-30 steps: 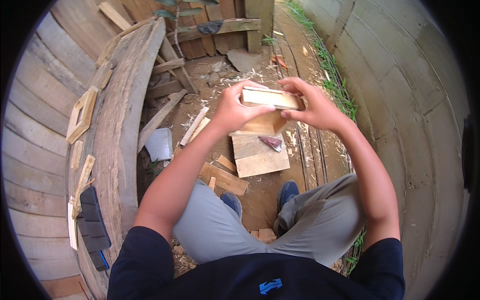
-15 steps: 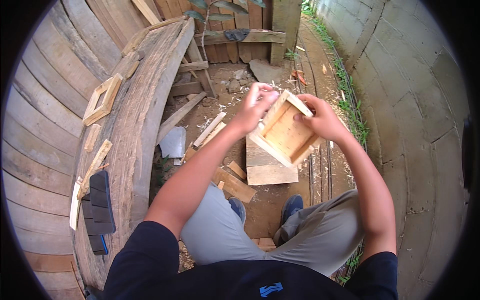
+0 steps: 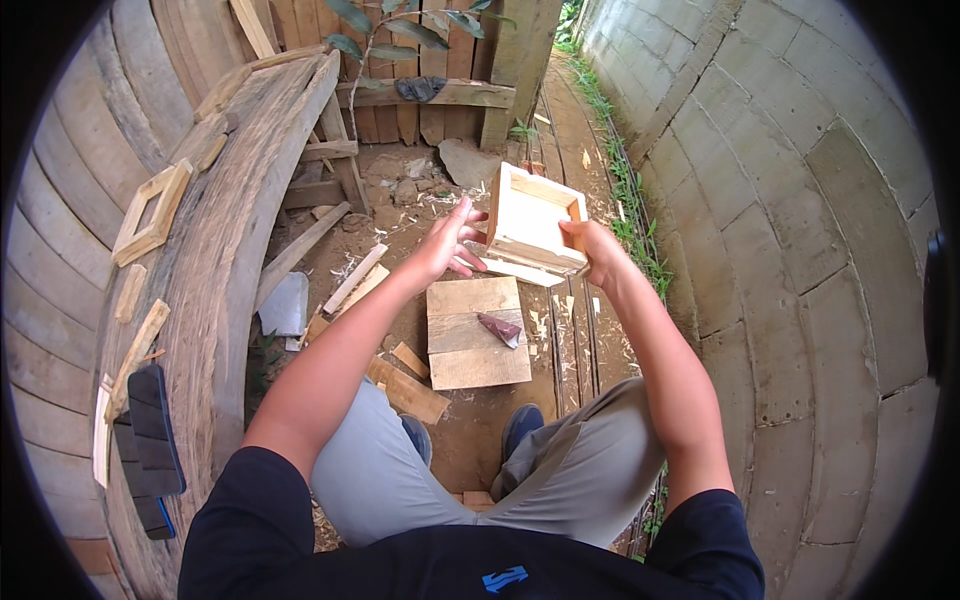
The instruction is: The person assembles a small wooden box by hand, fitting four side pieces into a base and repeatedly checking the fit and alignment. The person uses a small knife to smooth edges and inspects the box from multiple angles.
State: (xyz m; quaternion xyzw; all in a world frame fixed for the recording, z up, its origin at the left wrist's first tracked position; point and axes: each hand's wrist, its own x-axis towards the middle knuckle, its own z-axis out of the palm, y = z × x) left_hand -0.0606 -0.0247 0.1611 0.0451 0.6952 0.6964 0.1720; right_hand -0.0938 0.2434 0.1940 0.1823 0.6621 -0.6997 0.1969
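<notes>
Right hand (image 3: 590,250) grips the small open wooden box (image 3: 530,225) at its right wall, thumb inside, fingers behind; box held in the air, tilted, open side toward the camera. Left hand (image 3: 448,242) is open, fingers spread, fingertips at or just beside the box's left edge; actual contact cannot be told. Hands are apart, box between them.

Largest nearby, left of the left hand: a long weathered plank bench (image 3: 215,290) running away along the board fence. On it, well left of the hand, a square wooden frame (image 3: 152,212); nearer the body, loose wooden strips (image 3: 135,345) and dark sanding pads (image 3: 150,430).

Right of the right hand: a concrete block wall (image 3: 790,240).

Below both hands, on the dirt ground: a square wooden board (image 3: 475,335) with a small dark reddish piece (image 3: 500,328) lying on it. Left of the board, scattered offcuts (image 3: 350,282) and a grey flat piece (image 3: 285,305). Under the board's near edge, the person's blue shoes (image 3: 520,425) and grey trousers.
</notes>
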